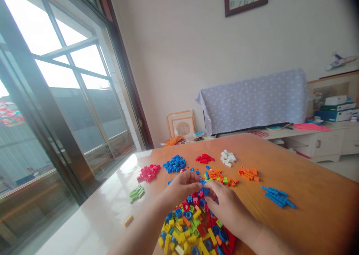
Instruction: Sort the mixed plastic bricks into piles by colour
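Note:
Over the far side of a mixed heap of toy building bricks [182, 236], my two hands are close together. My right hand [226, 204] pinches a blue toy brick [206, 191] between thumb and fingers. My left hand [183, 187] is closed, its thumb and fingertips meeting at blue bricks right beside the one in my right hand. Whether those blue pieces are joined, I cannot tell. Yellow, blue, red, green and orange bricks and blue wheel-like rings make up the heap, partly hidden by my forearms.
Sorted piles ring the heap: pink [148, 172], blue [174, 163], red [205, 158], white [228, 158], orange [249, 174], long blue pieces [277, 196] and light green [137, 193]. One yellow brick [128, 220] lies apart. The brown table [303, 172] ends before a low cabinet [327, 143].

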Demonstrator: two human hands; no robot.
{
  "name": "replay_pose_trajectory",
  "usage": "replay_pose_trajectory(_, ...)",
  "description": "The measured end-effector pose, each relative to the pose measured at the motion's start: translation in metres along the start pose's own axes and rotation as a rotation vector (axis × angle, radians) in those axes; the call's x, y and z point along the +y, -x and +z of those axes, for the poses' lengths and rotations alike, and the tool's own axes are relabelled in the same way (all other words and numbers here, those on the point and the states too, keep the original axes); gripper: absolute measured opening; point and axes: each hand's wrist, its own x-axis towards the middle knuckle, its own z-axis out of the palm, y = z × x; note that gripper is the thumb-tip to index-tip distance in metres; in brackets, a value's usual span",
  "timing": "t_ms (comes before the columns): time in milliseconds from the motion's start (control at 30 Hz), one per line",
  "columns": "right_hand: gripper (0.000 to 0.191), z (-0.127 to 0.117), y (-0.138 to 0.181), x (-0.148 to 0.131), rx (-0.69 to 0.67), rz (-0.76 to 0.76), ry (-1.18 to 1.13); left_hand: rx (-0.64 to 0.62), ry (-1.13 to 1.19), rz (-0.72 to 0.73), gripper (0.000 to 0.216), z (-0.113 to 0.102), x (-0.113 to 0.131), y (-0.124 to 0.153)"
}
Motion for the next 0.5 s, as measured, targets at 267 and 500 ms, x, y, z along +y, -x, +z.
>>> replay_pose_trajectory(267,0.019,0.005,0.0,0.005,0.04,-0.019,-0.017,0.03,0.249,-0.02,0.039,0.027,-0.008,0.008)
replay_pose_trajectory(500,0.017,0.005,0.001,0.005,0.012,-0.012,-0.036,-0.038,0.229,-0.024,0.037,0.022,-0.015,0.014)
